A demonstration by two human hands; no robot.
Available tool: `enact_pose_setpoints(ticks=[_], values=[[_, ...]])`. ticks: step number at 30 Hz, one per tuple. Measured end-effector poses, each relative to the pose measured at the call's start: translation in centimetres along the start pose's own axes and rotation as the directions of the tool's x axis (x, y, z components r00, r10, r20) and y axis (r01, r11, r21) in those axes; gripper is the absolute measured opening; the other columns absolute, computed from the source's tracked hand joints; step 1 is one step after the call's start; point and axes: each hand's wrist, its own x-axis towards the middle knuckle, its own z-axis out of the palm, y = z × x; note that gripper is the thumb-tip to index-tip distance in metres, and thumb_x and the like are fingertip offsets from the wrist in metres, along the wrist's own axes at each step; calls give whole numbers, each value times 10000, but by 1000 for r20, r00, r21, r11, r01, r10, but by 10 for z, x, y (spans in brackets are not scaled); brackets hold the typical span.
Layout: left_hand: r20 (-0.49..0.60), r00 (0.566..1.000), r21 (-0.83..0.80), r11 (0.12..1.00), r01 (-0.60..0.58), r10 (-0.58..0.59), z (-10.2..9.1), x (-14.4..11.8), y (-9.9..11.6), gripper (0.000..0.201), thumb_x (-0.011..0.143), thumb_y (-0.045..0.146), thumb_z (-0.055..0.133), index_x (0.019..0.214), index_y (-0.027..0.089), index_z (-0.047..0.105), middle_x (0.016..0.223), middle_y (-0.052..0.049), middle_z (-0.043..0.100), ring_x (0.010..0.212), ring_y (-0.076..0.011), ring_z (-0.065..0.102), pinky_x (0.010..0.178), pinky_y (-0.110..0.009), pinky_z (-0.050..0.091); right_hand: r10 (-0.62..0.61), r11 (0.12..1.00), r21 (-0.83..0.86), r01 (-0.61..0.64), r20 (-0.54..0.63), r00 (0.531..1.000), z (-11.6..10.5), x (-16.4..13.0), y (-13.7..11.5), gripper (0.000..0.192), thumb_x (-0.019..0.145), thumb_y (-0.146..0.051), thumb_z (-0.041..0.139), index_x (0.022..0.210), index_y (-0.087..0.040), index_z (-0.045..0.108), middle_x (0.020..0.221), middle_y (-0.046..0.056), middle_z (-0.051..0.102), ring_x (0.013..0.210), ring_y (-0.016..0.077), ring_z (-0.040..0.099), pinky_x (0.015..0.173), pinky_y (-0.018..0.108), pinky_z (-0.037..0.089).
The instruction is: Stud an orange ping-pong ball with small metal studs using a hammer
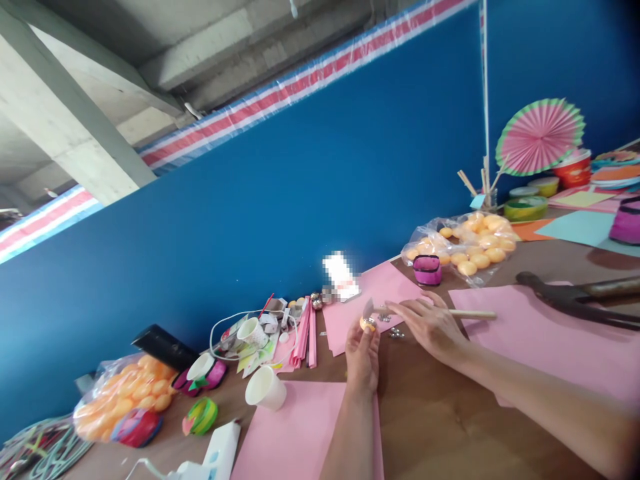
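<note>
Orange and small, the ball (367,324) sits pinched at the fingertips of the left hand (362,357), raised just above the brown table (435,413); the fingers close narrowly around its lower half, so only its top shows. Just beside it, the right hand (429,325) lies palm down with its fingers stretched toward the ball; a thin wooden stick (473,313) runs out from under this hand to the right, and a small metal piece at the fingertips nearly meets the ball; whether the right fingers truly grip the stick I cannot tell, since the hand covers it. Both hands hover over the edge of a pink paper sheet (373,293); another pink sheet (550,340) lies under the right forearm; a third (295,433) lies beneath the left wrist. A clear bag of orange balls (470,248) rests well beyond the right hand, with a small magenta case (427,269) touching it; a second bag of balls (123,393) sits far left; a white paper cup (266,388) lies tipped near the left forearm; a pink paper fan (540,137) stands against the blue wall (300,193).
</note>
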Motion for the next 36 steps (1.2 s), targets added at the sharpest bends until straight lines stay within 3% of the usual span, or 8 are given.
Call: enact_pose_setpoints(ticks=[20,36], values=[[-77,996,-49,998,39,-43,-1,0,1,365,704,237,678,1052,189,582,924,-57,657,865,-139,633,853,-261,464,5,1000,5,-5,13,1000,1,0,0,404,866,-99,406,1220,-271,501,887,15,666,789,134,577,909,349,292],[-107,993,-73,996,47,-54,-3,2,-1,223,727,302,655,867,142,591,907,-71,655,903,-175,637,826,-262,492,16,1000,13,-16,12,1000,2,-1,0,411,866,-106,412,1234,-274,488,896,16,668,788,136,581,908,355,300]])
